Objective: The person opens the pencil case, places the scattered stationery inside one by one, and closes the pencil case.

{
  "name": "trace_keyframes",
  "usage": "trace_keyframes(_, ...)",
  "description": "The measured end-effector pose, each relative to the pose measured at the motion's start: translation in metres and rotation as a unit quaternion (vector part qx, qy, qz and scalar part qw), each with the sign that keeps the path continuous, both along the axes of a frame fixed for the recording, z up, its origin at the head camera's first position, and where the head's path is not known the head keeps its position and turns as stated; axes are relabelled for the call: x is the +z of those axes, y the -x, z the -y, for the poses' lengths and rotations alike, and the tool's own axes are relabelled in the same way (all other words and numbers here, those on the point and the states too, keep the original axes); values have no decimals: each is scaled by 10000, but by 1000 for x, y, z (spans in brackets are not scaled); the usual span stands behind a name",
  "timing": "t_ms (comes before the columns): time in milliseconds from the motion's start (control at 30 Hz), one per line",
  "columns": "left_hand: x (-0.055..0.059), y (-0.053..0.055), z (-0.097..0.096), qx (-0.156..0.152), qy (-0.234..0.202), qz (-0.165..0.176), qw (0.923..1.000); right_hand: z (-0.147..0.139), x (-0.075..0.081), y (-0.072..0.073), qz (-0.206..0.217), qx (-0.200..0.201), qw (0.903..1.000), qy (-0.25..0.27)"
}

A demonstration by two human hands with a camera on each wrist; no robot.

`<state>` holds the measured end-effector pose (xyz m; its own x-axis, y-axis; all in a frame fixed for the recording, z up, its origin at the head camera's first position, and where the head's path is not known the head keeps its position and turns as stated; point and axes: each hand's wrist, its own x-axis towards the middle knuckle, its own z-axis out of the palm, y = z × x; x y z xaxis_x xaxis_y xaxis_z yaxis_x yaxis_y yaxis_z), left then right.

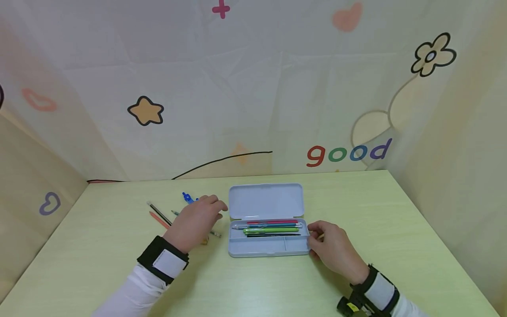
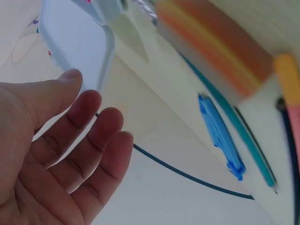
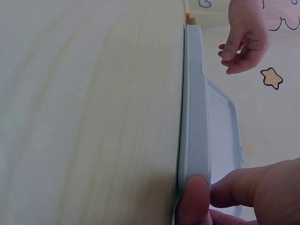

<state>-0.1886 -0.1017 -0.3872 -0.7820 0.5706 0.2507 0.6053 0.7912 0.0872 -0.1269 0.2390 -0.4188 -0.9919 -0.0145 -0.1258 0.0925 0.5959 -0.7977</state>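
Note:
A pale blue pencil case (image 1: 257,249) lies on the table with its lid (image 1: 266,200) folded back. Inside it, pens and pencils in red, blue, green (image 1: 271,230) and black lie side by side. My right hand (image 1: 334,246) grips the case's right end, thumb and fingers at its corner in the right wrist view. Above the loose stationery left of the case hovers my left hand (image 1: 195,223), fingers loosely bent and holding nothing. Around it lie a blue compass (image 2: 220,136), a teal pencil (image 2: 251,143), a dark pencil (image 1: 160,214) and an orange stick (image 1: 159,219).
A blurred block with orange stripes (image 2: 215,47) shows close up in the left wrist view, beside the pencils. Behind the table (image 1: 388,220) hangs a printed cloth (image 1: 253,97), and more cloth borders both sides.

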Motion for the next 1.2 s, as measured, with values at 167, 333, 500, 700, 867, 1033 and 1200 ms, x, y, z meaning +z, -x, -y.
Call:
trace_keyframes(167,-3,-2,15,103,28,59,9999,0,0,0,26,-10,10000,-33)
trace_keyframes(333,-7,-6,31,155,-136,101,9997,0,1,0,1,9,10000,-58)
trace_keyframes(500,-12,-12,46,129,-177,100,9997,0,1,0,63,-51,9999,-91)
trace_keyframes(700,-18,-20,55,77,-103,194,9997,0,1,0,82,-67,9999,-112)
trace_keyframes(867,-20,-26,58,-3,-106,277,9996,0,1,0,99,-62,9998,-133)
trace_keyframes(1033,-24,-28,60,-63,-203,381,9990,0,1,0,97,-40,9999,-87)
trace_keyframes(1200,-27,-29,63,-285,-335,352,9984,1,2,1,122,-50,9999,-76)
